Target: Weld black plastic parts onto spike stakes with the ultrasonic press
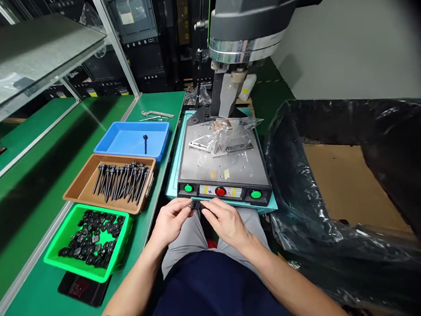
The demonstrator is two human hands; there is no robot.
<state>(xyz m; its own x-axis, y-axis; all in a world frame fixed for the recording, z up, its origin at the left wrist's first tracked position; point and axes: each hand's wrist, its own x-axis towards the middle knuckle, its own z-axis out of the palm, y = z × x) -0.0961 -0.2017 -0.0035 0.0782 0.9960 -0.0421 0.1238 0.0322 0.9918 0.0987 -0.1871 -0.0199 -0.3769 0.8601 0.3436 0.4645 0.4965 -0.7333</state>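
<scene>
Between both hands, just in front of the machine base (229, 168), is a small black plastic part (195, 205). My left hand (171, 220) pinches its left side with thumb and forefinger. From the right, my right hand (227, 220) closes its fingertips on the same part. Fingers cover much of it, so its exact kind cannot be made out. To the left, a green tray (53, 258) holds many similar-looking small black parts (92, 237). Behind it a brown tray (76, 187) carries a row of long black rods with thicker heads (122, 180).
A blue tray (120, 136) contains one black rod (145, 144). Wrenches (158, 114) lie behind it, and a phone (84, 288) sits partly under the green tray. The machine head (246, 27) overhangs its plate, where clear plastic (226, 134) lies. A black-lined bin (289, 180) stands right.
</scene>
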